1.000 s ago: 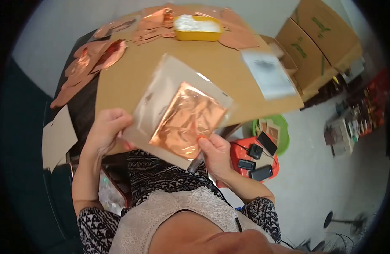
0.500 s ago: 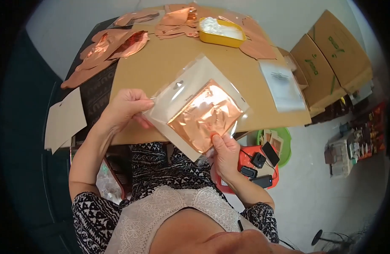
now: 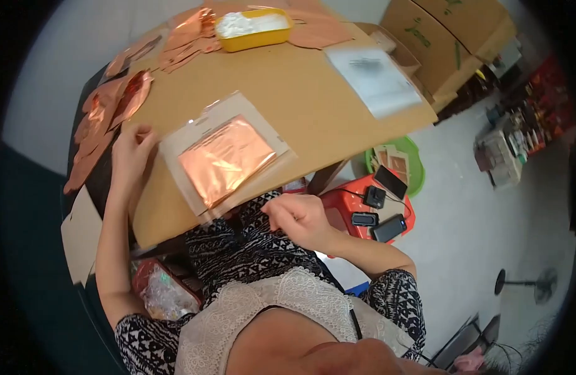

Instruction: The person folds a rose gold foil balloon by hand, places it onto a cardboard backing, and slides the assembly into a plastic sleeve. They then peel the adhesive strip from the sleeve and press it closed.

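A clear bag with a pale card and a folded copper-coloured foil sheet (image 3: 227,161) lies flat near the table's front edge, touched by neither hand. Just left of the bag, over the table, my left hand (image 3: 133,153) has its thumb and fingers drawn together; anything between them is too small to make out. My right hand (image 3: 298,219) is off the front edge, above the lap, with its fingers curled in and nothing visible in them.
Copper-coloured foil pieces (image 3: 99,115) lie along the left and back. A yellow tub (image 3: 253,40) of white material stands at the back. Clear bags (image 3: 375,81) lie at the right. Beyond are cardboard boxes (image 3: 425,44), a red stool (image 3: 341,206) with devices and a green basket (image 3: 415,164).
The bag has gone from both hands onto the table. My left hand has let go at its left; my right hand has let go and drawn back. The view has shifted and turned.
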`<state>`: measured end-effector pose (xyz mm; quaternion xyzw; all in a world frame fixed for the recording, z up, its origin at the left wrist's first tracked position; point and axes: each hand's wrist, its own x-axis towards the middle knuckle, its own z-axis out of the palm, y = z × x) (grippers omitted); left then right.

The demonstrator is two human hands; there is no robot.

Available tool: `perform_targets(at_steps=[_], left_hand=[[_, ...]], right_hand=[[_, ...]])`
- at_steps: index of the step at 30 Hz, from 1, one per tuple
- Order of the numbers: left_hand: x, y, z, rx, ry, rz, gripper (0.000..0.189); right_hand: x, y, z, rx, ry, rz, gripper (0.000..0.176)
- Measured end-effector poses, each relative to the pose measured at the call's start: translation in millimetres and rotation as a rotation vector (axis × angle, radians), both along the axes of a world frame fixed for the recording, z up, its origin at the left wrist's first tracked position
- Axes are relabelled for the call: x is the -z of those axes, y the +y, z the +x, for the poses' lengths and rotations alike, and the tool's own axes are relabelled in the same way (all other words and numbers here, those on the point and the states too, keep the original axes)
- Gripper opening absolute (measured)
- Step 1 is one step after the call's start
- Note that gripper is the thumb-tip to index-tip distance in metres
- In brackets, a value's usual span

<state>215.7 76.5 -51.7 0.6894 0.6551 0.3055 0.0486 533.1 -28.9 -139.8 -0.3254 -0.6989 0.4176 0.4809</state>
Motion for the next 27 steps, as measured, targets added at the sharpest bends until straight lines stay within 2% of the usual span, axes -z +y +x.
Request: perform_targets(at_steps=[3, 5, 6, 10, 14, 23, 27], left_hand=[[1.3, -22.8, 28.5, 0.221, 0.136, 0.146, 0.032], [-3.5, -43.2, 59.5, 0.433, 0.238, 0.170, 0.039], [-9.9, -53.6, 76.6, 0.533, 0.308, 0.168, 0.043], [-1.8, -69.2, 102.6, 0.742, 0.390, 0.102, 0.060], [6.1, -64.5, 103.6, 0.745, 0.398, 0.107, 0.061], [-3.3, -66.7, 108.6, 0.726, 0.396, 0.102, 0.059], [-4.3, -65.5, 109.0, 0.737, 0.372, 0.100, 0.060]], right_hand=[[-11.5, 8.0, 9.2, 0.181, -0.232, 0.633, 0.012], [-11.7, 15.5, 1.4, 0.186, -0.144, 0.799, 0.027], [-3.7, 16.2, -0.9, 0.134, -0.187, 0.783, 0.034], [3.4, 16.0, -11.2, 0.114, -0.300, 0.796, 0.035], [5.3, 15.7, -13.3, 0.201, -0.357, 0.897, 0.034], [7.3, 14.3, -22.3, 0.229, -0.401, 0.851, 0.036], [10.4, 14.4, -23.0, 0.174, -0.382, 0.798, 0.039]])
